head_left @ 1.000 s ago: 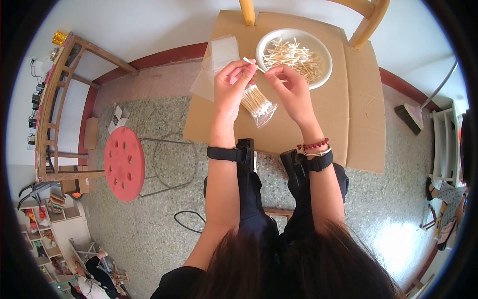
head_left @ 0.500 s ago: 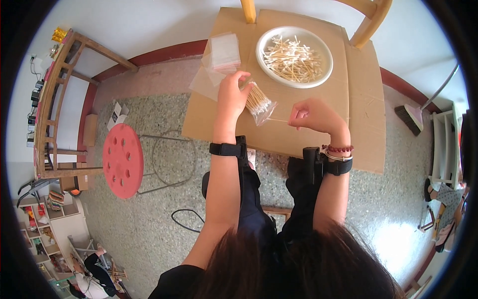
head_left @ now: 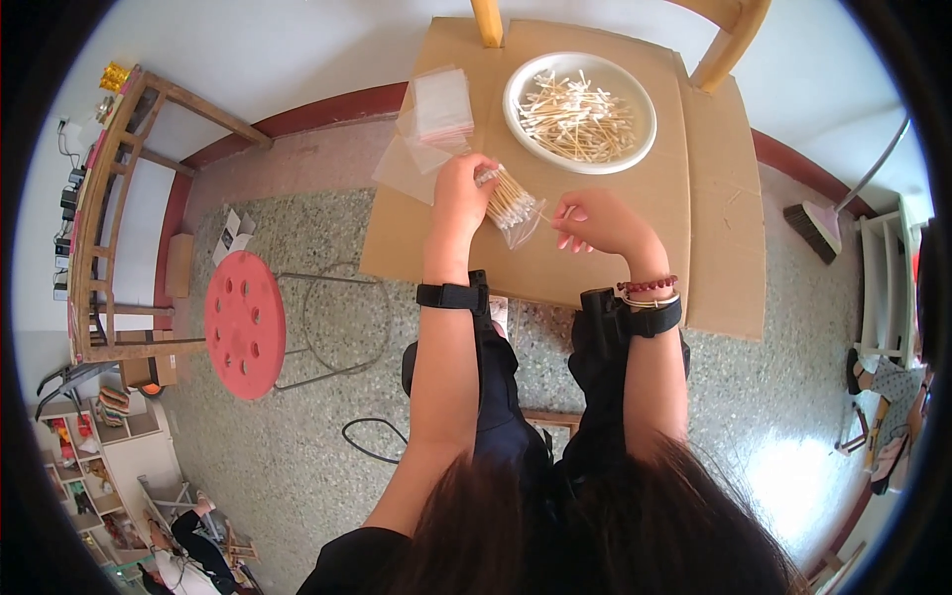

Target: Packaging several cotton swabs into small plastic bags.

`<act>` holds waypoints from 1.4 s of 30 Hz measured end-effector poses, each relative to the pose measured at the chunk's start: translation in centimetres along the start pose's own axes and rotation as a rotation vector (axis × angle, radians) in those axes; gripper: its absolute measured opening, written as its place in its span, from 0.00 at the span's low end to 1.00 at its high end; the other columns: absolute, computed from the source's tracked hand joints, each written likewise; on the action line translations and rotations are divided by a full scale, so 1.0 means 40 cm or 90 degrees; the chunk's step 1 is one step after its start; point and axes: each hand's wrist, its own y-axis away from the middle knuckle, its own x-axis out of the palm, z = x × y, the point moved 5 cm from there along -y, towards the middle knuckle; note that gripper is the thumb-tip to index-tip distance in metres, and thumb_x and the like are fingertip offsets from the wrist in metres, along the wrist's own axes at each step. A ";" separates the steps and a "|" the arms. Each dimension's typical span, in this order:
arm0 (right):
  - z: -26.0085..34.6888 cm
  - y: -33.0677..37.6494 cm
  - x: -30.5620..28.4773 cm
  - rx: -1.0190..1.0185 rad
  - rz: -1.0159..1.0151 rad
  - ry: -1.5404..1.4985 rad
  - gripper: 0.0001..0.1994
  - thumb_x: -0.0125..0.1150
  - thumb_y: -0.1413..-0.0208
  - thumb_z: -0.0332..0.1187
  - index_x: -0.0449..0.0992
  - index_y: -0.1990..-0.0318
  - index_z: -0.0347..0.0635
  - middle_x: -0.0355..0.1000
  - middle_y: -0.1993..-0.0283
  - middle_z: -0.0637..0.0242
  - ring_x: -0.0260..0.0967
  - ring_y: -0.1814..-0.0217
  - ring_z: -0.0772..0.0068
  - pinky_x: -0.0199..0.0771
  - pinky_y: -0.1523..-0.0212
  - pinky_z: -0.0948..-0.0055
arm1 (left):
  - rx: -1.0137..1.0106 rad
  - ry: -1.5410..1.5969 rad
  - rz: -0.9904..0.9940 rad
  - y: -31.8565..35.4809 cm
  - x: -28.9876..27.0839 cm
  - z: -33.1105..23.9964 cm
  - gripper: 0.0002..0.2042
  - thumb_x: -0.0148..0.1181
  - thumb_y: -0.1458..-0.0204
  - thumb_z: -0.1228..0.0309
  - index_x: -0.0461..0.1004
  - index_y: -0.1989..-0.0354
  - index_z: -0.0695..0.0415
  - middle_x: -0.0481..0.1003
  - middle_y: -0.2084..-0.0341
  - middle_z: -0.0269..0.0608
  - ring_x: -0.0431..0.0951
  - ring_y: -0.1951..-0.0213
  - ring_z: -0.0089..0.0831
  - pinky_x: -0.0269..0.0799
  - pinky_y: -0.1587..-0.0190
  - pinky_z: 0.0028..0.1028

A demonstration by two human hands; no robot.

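My left hand (head_left: 460,203) is closed on a small clear plastic bag (head_left: 520,233) filled with a bundle of cotton swabs (head_left: 508,198), lying slantwise over the cardboard. The bag's loose end points toward my right hand (head_left: 601,220), whose thumb and fingertips pinch a thin pale stick (head_left: 544,215) that looks like a cotton swab, its tip touching or just beside the bag's end. Beyond both hands, a round white bowl (head_left: 650,137) holds a heap of loose swabs. A stack of flat clear bags (head_left: 442,104) lies past my left hand.
Flat cardboard (head_left: 635,268) covers the work surface, with yellow wooden chair parts (head_left: 732,50) at its far edge. A red round stool (head_left: 244,325) stands at left, near a wooden frame (head_left: 119,208). A broom (head_left: 819,226) leans at right. Other people sit at the lower corners.
My right hand has moved left to the bag's end, and a thin stick now shows between its fingertips. My left hand keeps its grip on the bag, shifted slightly nearer.
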 end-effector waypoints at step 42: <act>0.028 -0.053 0.033 -0.058 -0.154 -0.108 0.04 0.56 0.59 0.22 0.74 0.81 0.30 0.70 0.85 0.59 0.71 0.83 0.75 0.70 0.83 0.80 | -0.031 0.015 0.075 0.000 -0.002 -0.001 0.10 0.64 0.61 0.75 0.75 0.69 0.62 0.76 0.73 0.45 0.76 0.71 0.32 0.71 0.66 0.28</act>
